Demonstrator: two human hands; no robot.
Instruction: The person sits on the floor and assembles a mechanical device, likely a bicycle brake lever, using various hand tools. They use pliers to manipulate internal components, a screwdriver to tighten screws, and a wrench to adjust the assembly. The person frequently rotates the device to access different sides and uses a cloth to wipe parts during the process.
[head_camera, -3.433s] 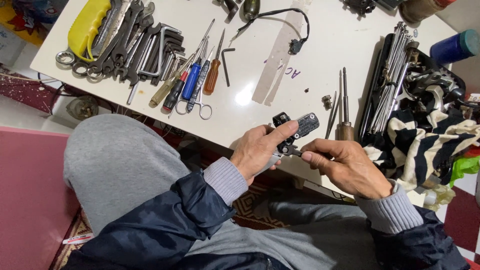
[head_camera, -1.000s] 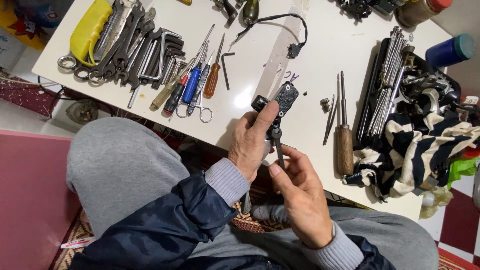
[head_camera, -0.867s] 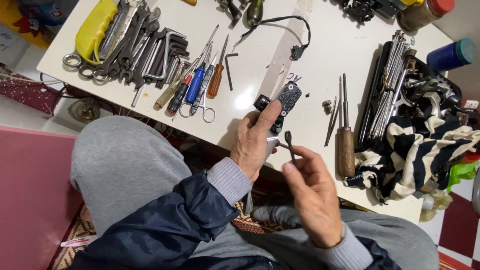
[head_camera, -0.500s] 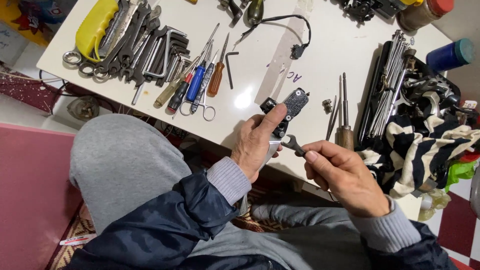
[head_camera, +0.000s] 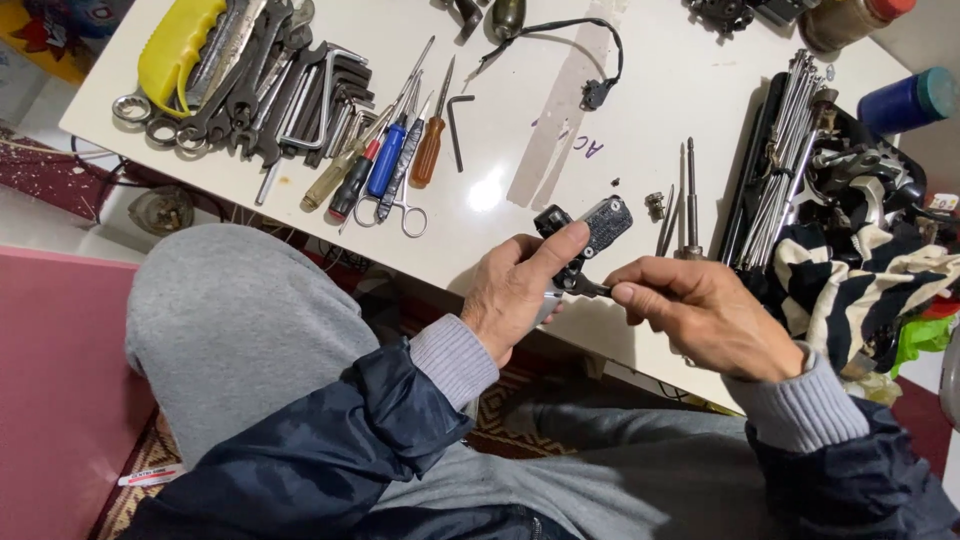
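My left hand (head_camera: 515, 290) grips a small black and grey metal part (head_camera: 590, 228) over the near edge of the white table (head_camera: 520, 130), thumb pressed along its side. My right hand (head_camera: 700, 315) pinches a thin dark tool (head_camera: 587, 288) whose tip meets the underside of that part. Both hands sit close together above my lap. What the tool's tip touches is hidden by my fingers.
Wrenches and hex keys (head_camera: 270, 85) lie by a yellow handle (head_camera: 178, 45) at far left. Screwdrivers and scissors (head_camera: 385, 170) lie mid-table. A black cable (head_camera: 570, 50), small nuts (head_camera: 655, 203), two loose drivers (head_camera: 688, 200), a rod bundle (head_camera: 785, 150), striped cloth (head_camera: 850, 290) and a blue can (head_camera: 905, 98) are to the right.
My right hand swung from below my left hand to its right side. The part in my left hand tilted slightly. The wooden-handled screwdriver near the nuts is now hidden behind my right hand.
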